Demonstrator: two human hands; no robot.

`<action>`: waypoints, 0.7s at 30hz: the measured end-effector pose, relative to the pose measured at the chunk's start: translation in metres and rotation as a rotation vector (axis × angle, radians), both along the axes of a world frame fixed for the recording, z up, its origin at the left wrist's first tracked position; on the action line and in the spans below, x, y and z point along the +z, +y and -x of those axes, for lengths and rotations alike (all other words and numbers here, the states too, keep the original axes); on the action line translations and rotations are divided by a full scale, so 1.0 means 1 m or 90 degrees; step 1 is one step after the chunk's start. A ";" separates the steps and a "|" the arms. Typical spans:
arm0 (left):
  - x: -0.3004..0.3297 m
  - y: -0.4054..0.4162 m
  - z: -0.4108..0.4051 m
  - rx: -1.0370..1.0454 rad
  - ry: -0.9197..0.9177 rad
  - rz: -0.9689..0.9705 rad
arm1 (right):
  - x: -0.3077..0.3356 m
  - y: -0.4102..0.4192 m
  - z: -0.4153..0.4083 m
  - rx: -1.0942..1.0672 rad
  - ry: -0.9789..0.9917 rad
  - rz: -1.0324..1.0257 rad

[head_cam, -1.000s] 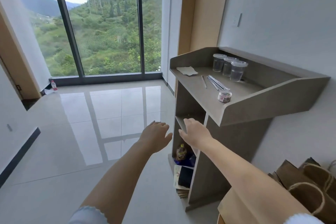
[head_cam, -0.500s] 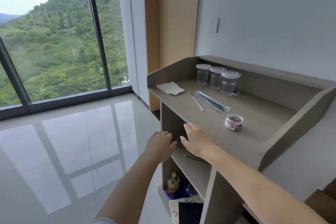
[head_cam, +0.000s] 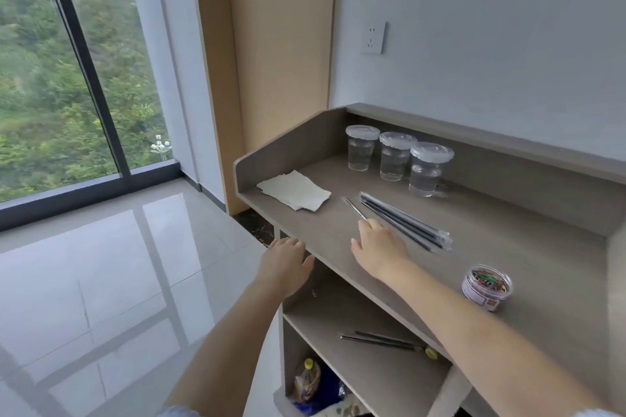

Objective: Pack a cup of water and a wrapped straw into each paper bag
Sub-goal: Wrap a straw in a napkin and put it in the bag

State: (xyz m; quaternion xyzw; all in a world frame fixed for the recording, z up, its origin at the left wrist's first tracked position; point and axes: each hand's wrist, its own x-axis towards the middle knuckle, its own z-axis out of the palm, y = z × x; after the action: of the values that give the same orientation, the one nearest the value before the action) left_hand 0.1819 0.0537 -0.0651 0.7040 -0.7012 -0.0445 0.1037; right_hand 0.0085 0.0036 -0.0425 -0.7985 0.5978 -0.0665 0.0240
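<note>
Right hand (head_cam: 379,249) is out over the grey desk (head_cam: 508,267), palm down, fingers loosely spread, its grip wide and holding nothing. The forefinger tip sits right at the near end of a single loose straw (head_cam: 355,207), which lies on the desk and angles away toward the back-left; whether the finger actually touches it is too close to call. Just to the right of that hand lies the bundle of wrapped straws (head_cam: 404,221), dark sticks in clear sleeves, flat on the desk and running diagonally, apart from the fingers.

Left hand (head_cam: 286,264) hovers off the front-left edge of the desk, fingers relaxed and slightly curved, its grip empty too.

Three lidded cups of water (head_cam: 394,159) stand upright in a row at the back of the desk, well beyond both hands. Folded white napkins (head_cam: 294,190) lie at the left end. A small clear tub of coloured paper clips (head_cam: 486,286) sits near the right forearm. On the lower shelf (head_cam: 338,325) lies a thin dark tool with a yellow end.
</note>
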 end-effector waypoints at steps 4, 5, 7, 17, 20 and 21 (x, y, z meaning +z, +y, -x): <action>0.000 -0.051 -0.011 -0.025 0.005 0.015 | -0.006 -0.051 -0.010 -0.036 0.004 0.014; 0.003 -0.064 -0.014 -0.030 0.000 0.018 | -0.007 -0.062 -0.013 -0.045 0.006 0.013; 0.009 -0.088 -0.018 -0.037 -0.018 0.028 | -0.009 -0.083 -0.015 -0.058 0.016 0.013; 0.007 -0.169 -0.015 -0.075 -0.063 -0.015 | -0.018 -0.140 -0.026 -0.104 0.056 0.014; 0.007 -0.177 -0.017 -0.086 -0.055 -0.028 | -0.019 -0.143 -0.029 -0.125 0.045 0.018; 0.007 -0.178 -0.018 -0.092 -0.054 -0.030 | -0.019 -0.142 -0.030 -0.137 0.038 0.016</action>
State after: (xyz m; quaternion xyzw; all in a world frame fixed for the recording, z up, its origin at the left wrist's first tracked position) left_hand 0.1999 -0.1244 -0.0583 0.6553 -0.7525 -0.0384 0.0536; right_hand 0.0387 -0.1388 -0.0614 -0.7316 0.6796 -0.0523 -0.0106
